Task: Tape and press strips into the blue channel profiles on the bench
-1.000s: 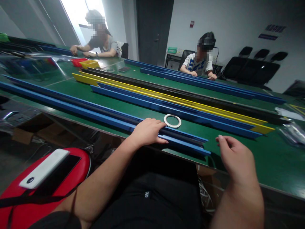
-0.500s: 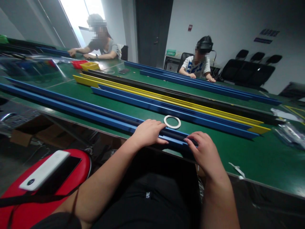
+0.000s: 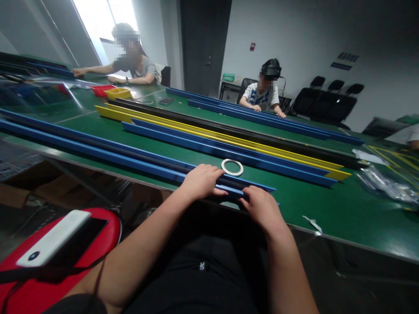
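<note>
A long blue profile [image 3: 108, 152] with a dark strip along its middle lies at the near edge of the green table. My left hand [image 3: 203, 181] is closed over this profile, thumb on the near side and fingers on top. Close to the profile's right end, my right hand [image 3: 260, 205] grips it too, with the fingertips bent over its edge. A white tape ring [image 3: 232, 167] lies flat just beyond the profile, between my hands.
Farther back on the table [image 3: 327, 207] lie blue [image 3: 225, 151], yellow [image 3: 104, 112] and black profiles. Plastic bags [image 3: 389, 183] are at the right. Two people work across the table. A red stool [image 3: 108, 233] holding a white device [image 3: 54, 237] stands at my left.
My right hand has moved left and come down onto the profile, uncovering its right end. My left hand stays on it. The view has shifted slightly.
</note>
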`<state>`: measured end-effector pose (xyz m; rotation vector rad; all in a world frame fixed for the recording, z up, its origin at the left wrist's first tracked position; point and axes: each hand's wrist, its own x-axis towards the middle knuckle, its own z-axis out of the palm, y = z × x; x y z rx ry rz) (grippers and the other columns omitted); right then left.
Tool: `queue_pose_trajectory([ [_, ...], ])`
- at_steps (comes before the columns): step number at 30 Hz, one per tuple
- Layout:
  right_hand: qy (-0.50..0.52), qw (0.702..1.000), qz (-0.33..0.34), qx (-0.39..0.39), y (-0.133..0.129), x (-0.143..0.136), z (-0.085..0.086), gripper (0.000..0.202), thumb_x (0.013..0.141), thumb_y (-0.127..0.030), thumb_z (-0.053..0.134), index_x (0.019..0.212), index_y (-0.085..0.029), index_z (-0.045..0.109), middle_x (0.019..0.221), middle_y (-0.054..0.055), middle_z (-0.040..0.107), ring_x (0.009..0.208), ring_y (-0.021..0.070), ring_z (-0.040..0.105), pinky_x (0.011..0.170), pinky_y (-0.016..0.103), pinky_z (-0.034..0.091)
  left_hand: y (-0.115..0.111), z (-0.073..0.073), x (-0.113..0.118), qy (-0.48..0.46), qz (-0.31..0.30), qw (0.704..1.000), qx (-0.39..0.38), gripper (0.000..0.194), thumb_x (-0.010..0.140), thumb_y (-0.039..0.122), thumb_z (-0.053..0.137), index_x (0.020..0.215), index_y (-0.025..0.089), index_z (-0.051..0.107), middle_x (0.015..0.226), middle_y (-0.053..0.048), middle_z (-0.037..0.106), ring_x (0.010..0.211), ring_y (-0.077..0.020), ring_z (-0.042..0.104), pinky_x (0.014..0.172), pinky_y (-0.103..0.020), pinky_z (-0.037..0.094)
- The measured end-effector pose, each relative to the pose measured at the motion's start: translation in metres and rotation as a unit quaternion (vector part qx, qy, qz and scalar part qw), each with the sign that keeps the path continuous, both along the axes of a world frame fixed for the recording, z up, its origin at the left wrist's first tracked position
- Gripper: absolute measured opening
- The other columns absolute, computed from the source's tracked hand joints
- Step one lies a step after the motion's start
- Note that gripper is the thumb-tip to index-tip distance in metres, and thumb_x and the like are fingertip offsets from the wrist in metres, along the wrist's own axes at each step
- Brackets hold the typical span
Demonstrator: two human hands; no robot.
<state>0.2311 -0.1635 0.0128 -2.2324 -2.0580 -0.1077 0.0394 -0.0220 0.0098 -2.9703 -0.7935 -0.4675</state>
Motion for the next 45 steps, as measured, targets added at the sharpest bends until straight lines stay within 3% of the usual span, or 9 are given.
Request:
queue_pose_trajectory([
  [14,-0.021,1.0,-0.017,-0.015,-0.013,0.014,0.0,0.024,0.092,-0.044,0.055,0.091,-0.022,0.066,0.094,0.005,0.068,0.087,0.0199,0.062,0.072,0.029,0.041,0.0,-0.004,-0.002,-0.013,-0.007,1.0,0.026,0.069,0.076,0.073,0.06,0.122,0.023,0.059,0.103,-0.008,0.07,0.1,-0.0269,0.065,0.088,-0.037,0.043],
  [24,-0.082,0.992,-0.016,0.094,-0.028,0.007,-0.02,0.016,0.093,-0.036,0.055,0.094,-0.021,0.06,0.094,0.006,0.064,0.091,0.022,0.056,0.08,0.033,0.038,-0.004,-0.006,-0.006,-0.025,-0.011,0.999,0.04,0.068,0.075,0.069,0.065,0.123,0.022,0.057,0.104,-0.008,0.068,0.102,-0.0263,0.063,0.091,-0.037,0.041],
  [36,-0.099,0.986,-0.014,0.132,-0.033,0.006,-0.027,0.012,0.092,-0.033,0.058,0.09,-0.021,0.06,0.09,0.005,0.062,0.087,0.0204,0.051,0.077,0.033,0.032,-0.01,-0.009,-0.01,-0.055,-0.012,0.996,0.064,0.067,0.073,0.063,0.071,0.124,0.022,0.055,0.107,-0.009,0.065,0.103,-0.027,0.059,0.092,-0.039,0.039],
  [42,-0.085,0.986,-0.014,0.142,-0.036,0.004,-0.031,0.022,0.092,-0.032,0.058,0.112,-0.022,0.06,0.099,0.006,0.063,0.093,0.021,0.052,0.081,0.033,0.033,-0.016,-0.007,-0.014,-0.06,-0.013,0.996,0.07,0.069,0.073,0.062,0.072,0.126,0.022,0.054,0.11,-0.009,0.063,0.103,-0.0269,0.058,0.093,-0.038,0.039],
  [45,-0.088,0.986,-0.016,0.143,-0.036,0.003,-0.032,0.021,0.092,-0.033,0.057,0.11,-0.021,0.061,0.099,0.006,0.064,0.092,0.021,0.052,0.08,0.033,0.033,-0.017,-0.007,-0.014,-0.058,-0.01,0.996,0.071,0.07,0.072,0.061,0.073,0.126,0.022,0.053,0.111,-0.009,0.063,0.102,-0.0273,0.058,0.093,-0.038,0.039],
])
